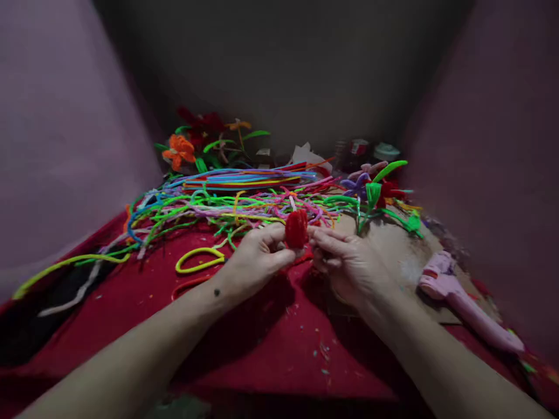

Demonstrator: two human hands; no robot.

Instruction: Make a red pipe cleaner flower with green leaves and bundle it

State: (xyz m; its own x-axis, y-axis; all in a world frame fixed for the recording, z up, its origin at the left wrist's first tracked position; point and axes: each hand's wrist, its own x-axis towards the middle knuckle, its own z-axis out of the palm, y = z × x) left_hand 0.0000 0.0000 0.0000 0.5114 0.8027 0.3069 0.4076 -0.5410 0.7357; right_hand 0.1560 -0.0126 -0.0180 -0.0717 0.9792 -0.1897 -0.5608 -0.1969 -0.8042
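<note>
- The small, rounded piece of fuzzy red pipe cleaner (296, 229) is between the two bare hands, raised above the tabletop covered in deep red cloth (253, 364)
- The left hand (259, 251) pinches it by the left side, thumb and fingers (282, 257) closed on the red pile
- The right hand (349, 265) has its fingers bunched together at the right edge of the piece (whether they grip it or merely touch it, I cannot tell)
- Should the left pinch slacken, the red piece could slip or spring out of shape; too hard a squeeze could flatten its soft pile
- Behind the hands spreads a tangled heap of multicoloured fuzzy pipe cleaners (209, 209); a forward reach could snag a strand and drag others along
- The bright yellow pipe-cleaner loop (201, 251) lies just beside the left wrist, where a sideways sweep could catch it
- Tiny coloured clippings (324, 352) dot the red cloth, so a dropped piece might pick them up in its fibres
- The pale pink, gun-shaped tool (463, 302) lies partly on the flat brown cardboard sheet (393, 250), near the right forearm; an outward elbow could knock it
</note>
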